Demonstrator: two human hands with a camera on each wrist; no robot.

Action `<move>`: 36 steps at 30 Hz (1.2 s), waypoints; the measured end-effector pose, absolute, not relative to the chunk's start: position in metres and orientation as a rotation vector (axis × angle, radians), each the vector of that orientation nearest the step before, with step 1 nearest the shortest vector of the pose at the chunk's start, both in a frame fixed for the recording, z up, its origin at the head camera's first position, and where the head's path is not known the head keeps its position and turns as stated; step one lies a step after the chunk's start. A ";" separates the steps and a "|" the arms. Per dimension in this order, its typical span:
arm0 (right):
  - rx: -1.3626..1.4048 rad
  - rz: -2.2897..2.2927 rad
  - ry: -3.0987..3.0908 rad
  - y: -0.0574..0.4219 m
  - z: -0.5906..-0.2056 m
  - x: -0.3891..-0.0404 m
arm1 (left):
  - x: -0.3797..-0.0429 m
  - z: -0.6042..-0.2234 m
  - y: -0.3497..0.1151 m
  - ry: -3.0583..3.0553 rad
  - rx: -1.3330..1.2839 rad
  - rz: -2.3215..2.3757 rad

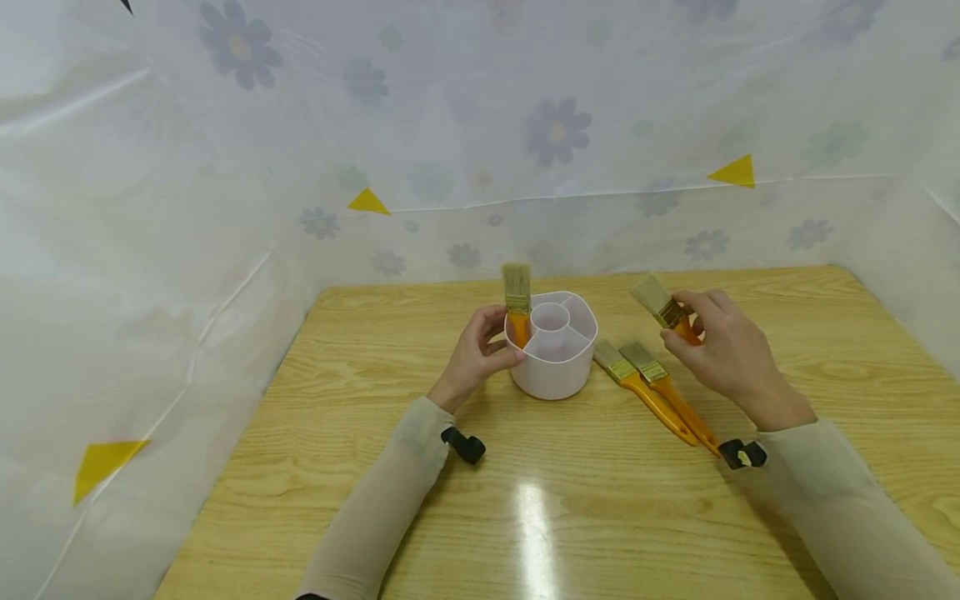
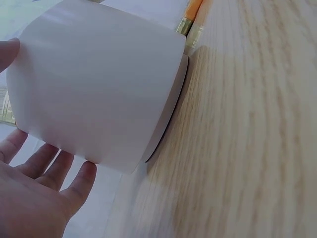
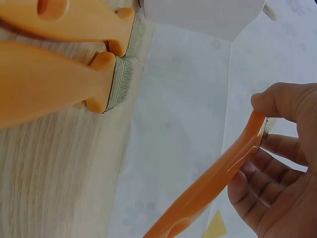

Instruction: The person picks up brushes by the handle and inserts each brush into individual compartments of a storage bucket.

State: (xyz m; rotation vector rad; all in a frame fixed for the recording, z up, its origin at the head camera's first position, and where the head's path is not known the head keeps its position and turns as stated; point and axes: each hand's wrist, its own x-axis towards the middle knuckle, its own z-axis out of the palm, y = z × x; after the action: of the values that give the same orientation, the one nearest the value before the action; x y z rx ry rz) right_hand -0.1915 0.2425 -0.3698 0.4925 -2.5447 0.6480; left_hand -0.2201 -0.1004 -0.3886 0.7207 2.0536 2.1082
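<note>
A white round organizer [image 1: 553, 379] with a central tube and divided compartments stands on the table. One paintbrush [image 1: 517, 287] is upright in its left compartment, bristles up, orange handle inside. My left hand [image 1: 480, 346] holds the organizer by its left side; in the left wrist view the fingertips [image 2: 88, 168] and thumb lie against opposite parts of its wall [image 2: 94, 84]. To the right, my right hand [image 1: 727, 350] pinches another paintbrush [image 1: 663, 307] near its metal ferrule, bristles pointing up and left. Its orange handle [image 3: 208, 178] slants downward in the right wrist view.
Two more paintbrushes, a nearer one [image 1: 652, 404] and one beside it [image 1: 678, 404], lie side by side right of the organizer, bristles toward the back. The wooden table [image 1: 337, 467] ends at a flower-patterned sheet [image 1: 450, 167] behind and on the sides.
</note>
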 end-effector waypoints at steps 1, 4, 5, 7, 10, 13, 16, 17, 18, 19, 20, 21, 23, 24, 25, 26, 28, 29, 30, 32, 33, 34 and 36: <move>0.493 0.647 -2.543 0.242 -0.370 -0.192 | -0.220 -0.389 -0.101 2.058 0.727 2.101; 0.495 0.641 -2.535 0.242 -0.371 -0.192 | -0.221 -0.389 -0.101 2.071 0.745 2.079; 0.496 0.638 -2.532 0.242 -0.371 -0.192 | -0.221 -0.389 -0.101 2.079 0.748 2.071; 0.498 0.635 -2.526 0.242 -0.371 -0.193 | -0.221 -0.389 -0.101 2.087 0.753 2.059; 0.503 0.634 -2.521 0.242 -0.371 -0.193 | -0.221 -0.388 -0.100 2.105 0.757 2.045; 0.507 0.638 -2.518 0.241 -0.371 -0.192 | -0.220 -0.388 -0.100 2.129 0.761 2.032; 0.508 0.644 -2.519 0.241 -0.370 -0.192 | -0.220 -0.389 -0.100 2.143 0.755 2.021; 0.507 0.647 -2.519 0.241 -0.370 -0.192 | -0.220 -0.390 -0.100 2.139 0.750 2.023; 0.505 0.649 -2.519 0.241 -0.370 -0.192 | -0.221 -0.390 -0.100 2.135 0.746 2.026; 0.504 0.650 -2.518 0.241 -0.371 -0.192 | -0.223 -0.392 -0.100 2.126 0.743 2.030; 0.504 0.650 -2.517 0.241 -0.371 -0.192 | -0.224 -0.395 -0.100 2.116 0.739 2.037; 0.503 0.650 -2.515 0.241 -0.371 -0.192 | -0.226 -0.398 -0.100 2.108 0.737 2.045; 0.503 0.649 -2.513 0.241 -0.371 -0.192 | -0.229 -0.404 -0.100 2.094 0.734 2.062; 0.504 0.649 -2.512 0.241 -0.371 -0.192 | -0.231 -0.407 -0.100 2.093 0.736 2.067; 0.503 0.649 -2.512 0.241 -0.371 -0.192 | -0.233 -0.411 -0.100 2.094 0.738 2.072; 0.503 0.651 -2.512 0.241 -0.371 -0.192 | -0.233 -0.412 -0.100 2.098 0.741 2.078; 0.503 0.655 -2.512 0.241 -0.371 -0.192 | -0.234 -0.414 -0.100 2.111 0.749 2.079; 0.504 0.657 -2.510 0.241 -0.370 -0.192 | -0.234 -0.415 -0.100 2.119 0.752 2.079; 0.505 0.659 -2.507 0.241 -0.370 -0.192 | -0.234 -0.416 -0.100 2.126 0.759 2.078; 0.511 0.659 -2.501 0.240 -0.371 -0.192 | -0.235 -0.417 -0.100 2.131 0.777 2.075; 0.514 0.660 -2.497 0.240 -0.371 -0.192 | -0.233 -0.413 -0.099 2.128 0.781 2.069; 0.517 0.659 -2.492 0.240 -0.371 -0.192 | -0.231 -0.409 -0.099 2.124 0.784 2.061; 0.523 0.659 -2.483 0.239 -0.371 -0.192 | -0.227 -0.402 -0.099 2.115 0.790 2.049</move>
State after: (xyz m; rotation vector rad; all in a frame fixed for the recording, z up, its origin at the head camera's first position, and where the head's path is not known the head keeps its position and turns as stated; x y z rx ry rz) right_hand -0.1918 0.2392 -0.3710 0.5228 -2.4835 0.6592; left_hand -0.2267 -0.0992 -0.4024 0.7904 2.1151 2.0485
